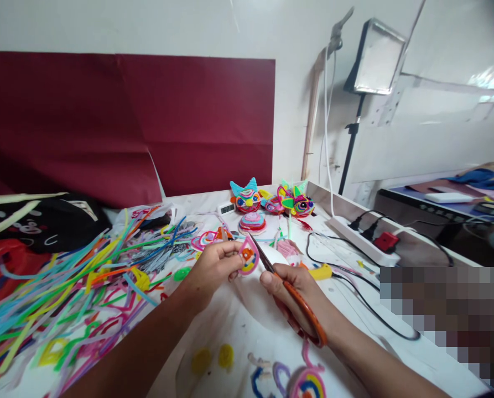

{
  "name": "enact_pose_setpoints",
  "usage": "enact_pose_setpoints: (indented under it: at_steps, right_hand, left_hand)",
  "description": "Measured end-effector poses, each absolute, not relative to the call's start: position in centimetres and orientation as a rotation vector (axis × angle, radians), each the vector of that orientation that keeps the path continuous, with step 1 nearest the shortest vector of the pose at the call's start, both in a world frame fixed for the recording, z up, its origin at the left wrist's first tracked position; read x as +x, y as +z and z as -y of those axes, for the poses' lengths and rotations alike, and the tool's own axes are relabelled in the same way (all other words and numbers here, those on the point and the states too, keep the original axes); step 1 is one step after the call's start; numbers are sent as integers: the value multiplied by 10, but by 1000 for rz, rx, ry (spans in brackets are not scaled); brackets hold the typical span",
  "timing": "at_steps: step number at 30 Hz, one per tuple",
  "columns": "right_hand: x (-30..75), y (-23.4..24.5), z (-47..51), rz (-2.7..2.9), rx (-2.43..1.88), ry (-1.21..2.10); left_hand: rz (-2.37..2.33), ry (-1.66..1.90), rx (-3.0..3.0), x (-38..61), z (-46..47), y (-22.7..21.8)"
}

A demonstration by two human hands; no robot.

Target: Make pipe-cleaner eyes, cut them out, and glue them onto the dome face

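Head view shows the left hand [213, 269] pinching a pink fuzzy piece [249, 258] while the right hand [292, 287] grips orange scissors [299, 303], which should snip slowly, near the edge.

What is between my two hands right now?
Head view: a pink teardrop piece pinched by the left hand, and the blades of the scissors in the right hand.

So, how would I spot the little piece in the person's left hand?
Start at the white table and find the two hands near its middle. The left hand pinches a small teardrop piece, right beside the orange-handled scissors in the right hand. Unlike the loose strands piled to its left, it has a pink rim with an orange centre.
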State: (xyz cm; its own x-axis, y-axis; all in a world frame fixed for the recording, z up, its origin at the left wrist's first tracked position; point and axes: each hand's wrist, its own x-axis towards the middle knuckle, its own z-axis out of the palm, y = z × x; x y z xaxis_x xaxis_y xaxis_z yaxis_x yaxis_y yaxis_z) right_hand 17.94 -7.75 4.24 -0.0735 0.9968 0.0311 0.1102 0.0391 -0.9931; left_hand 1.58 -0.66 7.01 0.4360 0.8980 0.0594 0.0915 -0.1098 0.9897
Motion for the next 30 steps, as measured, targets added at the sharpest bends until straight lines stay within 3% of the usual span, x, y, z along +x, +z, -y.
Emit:
enact_pose_setpoints:
  at_steps: [30]
  right_hand:
    - [180,45,79,1343,-1212,1217]
  left_hand:
    - [-922,824,1596,14,5,70]
